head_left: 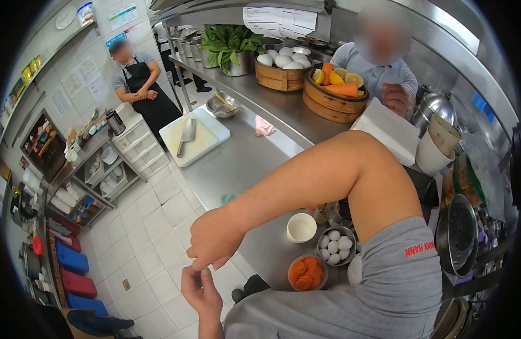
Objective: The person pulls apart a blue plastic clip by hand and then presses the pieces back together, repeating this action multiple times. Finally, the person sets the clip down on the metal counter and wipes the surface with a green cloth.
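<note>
My right hand (217,234) reaches across from the right, past the steel counter's edge, over the tiled floor. Its fingers are curled downward, and what they hold, if anything, is hidden. Just below, my left hand (202,291) is raised with thumb and fingers a little apart, its fingertips close to or touching the right hand's fingers. I see nothing in it. On the steel counter (254,237), nearest to my right forearm, stand a white cup (301,228), a metal bowl of peeled eggs (335,246) and a container of orange carrot slices (307,273).
A cleaver (187,137) lies on a white cutting board (206,135), beside a metal bowl (223,105). The shelf holds leafy greens (232,45), egg basket (280,77) and citrus basket (335,107). One person (139,85) stands far left; another (379,62) is behind the shelf.
</note>
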Tool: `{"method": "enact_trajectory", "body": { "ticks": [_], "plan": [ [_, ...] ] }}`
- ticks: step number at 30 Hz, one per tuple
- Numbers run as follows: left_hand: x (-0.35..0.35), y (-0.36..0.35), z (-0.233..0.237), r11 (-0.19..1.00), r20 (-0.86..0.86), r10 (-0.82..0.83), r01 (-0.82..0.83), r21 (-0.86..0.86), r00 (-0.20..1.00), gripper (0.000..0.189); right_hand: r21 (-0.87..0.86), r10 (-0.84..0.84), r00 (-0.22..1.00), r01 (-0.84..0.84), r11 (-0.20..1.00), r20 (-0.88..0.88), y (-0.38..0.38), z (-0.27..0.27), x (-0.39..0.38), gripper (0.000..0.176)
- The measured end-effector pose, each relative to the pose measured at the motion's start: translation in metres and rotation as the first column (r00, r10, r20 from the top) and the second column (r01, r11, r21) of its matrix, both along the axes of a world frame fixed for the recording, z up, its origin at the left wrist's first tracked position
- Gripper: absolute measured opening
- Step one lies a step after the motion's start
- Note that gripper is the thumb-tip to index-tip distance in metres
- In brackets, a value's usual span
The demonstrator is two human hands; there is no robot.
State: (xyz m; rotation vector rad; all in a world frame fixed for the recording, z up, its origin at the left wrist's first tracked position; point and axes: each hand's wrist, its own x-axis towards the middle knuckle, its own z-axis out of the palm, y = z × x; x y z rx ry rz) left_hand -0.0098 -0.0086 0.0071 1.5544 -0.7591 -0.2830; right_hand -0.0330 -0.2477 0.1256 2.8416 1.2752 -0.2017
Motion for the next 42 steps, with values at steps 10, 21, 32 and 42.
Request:
{"method": "enact_trajectory", "body": {
  "ticks": [10, 21, 32, 42],
  "plan": [
    [0.002, 0.0, -0.005, 1.0, -0.041, 0.014, -0.015, -0.024, 0.999, 0.017, -0.013, 0.048, 0.996, -0.047, 0.999, 0.072, -0.002, -0.001, 0.001, 0.029],
    [0.006, 0.001, -0.004, 1.0, -0.203, -0.024, 0.024, 0.0, 0.979, 0.023, 0.05, 0.061, 0.993, -0.066, 0.997, 0.098, -0.005, -0.009, 0.004, 0.022],
    [0.006, -0.001, -0.004, 0.997, -0.274, -0.069, 0.061, -0.036, 0.959, 0.023, -0.002, 0.037, 0.998, -0.037, 0.999, 0.059, -0.006, -0.013, 0.004, 0.025],
    [0.009, -0.001, -0.008, 0.997, 0.109, 0.08, -0.078, -0.021, 0.991, 0.011, 0.194, -0.044, 0.997, 0.055, 0.98, -0.058, -0.002, -0.008, 0.001, 0.034]
  ]
}}
